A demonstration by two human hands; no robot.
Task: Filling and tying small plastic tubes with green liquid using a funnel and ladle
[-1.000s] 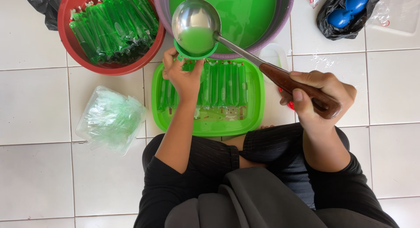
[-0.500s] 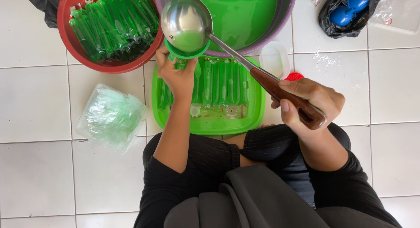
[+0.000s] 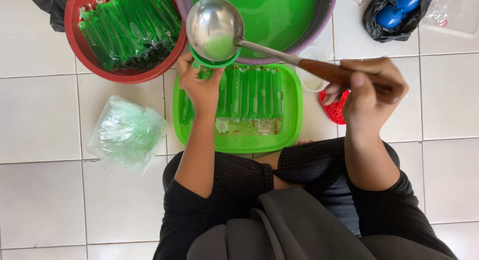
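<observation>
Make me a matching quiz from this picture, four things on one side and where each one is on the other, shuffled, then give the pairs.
Things:
1. ladle
2. red basin
3. green tray
4. bundle of clear plastic bags

Places:
A. on the tiles, left of the green tray
B. top left, full of green filled tubes
C. held by the right hand, over a green funnel
D. in front of the knees, tubes lying in a row

Pairs: 1-C, 2-B, 3-D, 4-A

Surface: white tiled floor (image 3: 40,200).
Far left: red basin (image 3: 75,45).
Far centre: purple basin (image 3: 327,15).
Centre: green tray (image 3: 294,120).
Left: clear bag bundle (image 3: 127,132).
Far right: black bag (image 3: 379,28).
</observation>
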